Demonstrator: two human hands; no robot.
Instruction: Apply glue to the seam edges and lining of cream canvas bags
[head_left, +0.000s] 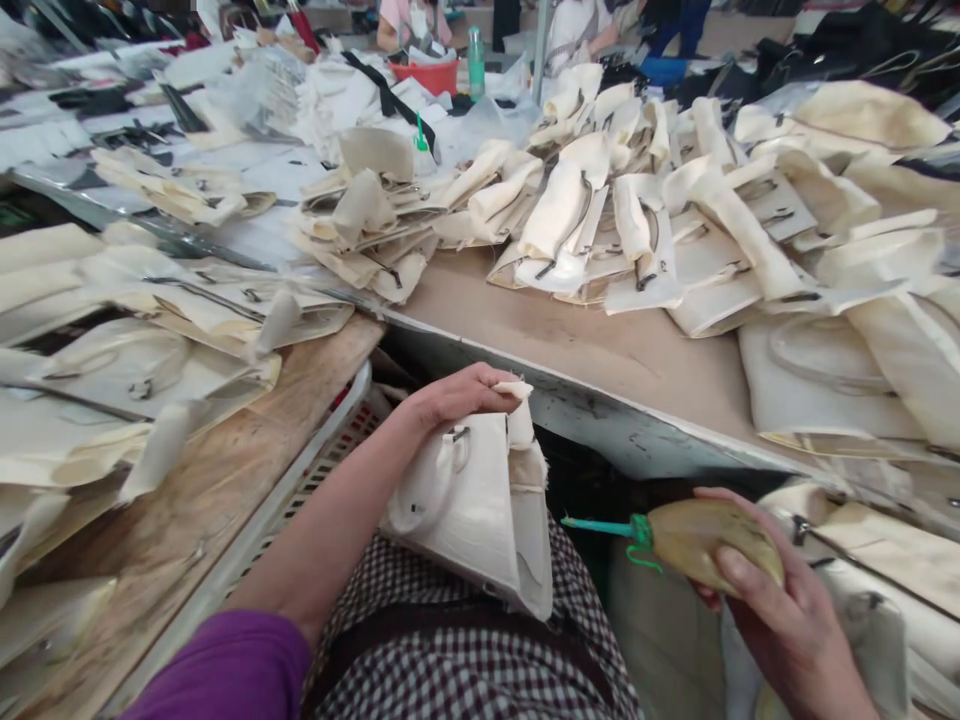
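Observation:
In my lap, over a checked apron (420,640), rests a cream handbag (465,500) with a looped handle. My left hand (474,390) is closed on the bag's top edge, its fingertips on a folded cream flap. At the right, my right hand (757,570) wraps round a yellowish squeeze bottle (712,540). The bottle's thin blue-green nozzle (598,525) has green string tied at its base and points left at the bag. A gap separates the nozzle tip from the bag.
Cream bag pieces (570,210) lie heaped on the brown table (525,310) ahead. More cover the wooden bench (315,385) at left, above a white plastic basket (330,440). Further back are a red basin (427,75), a green bottle (476,62) and other people.

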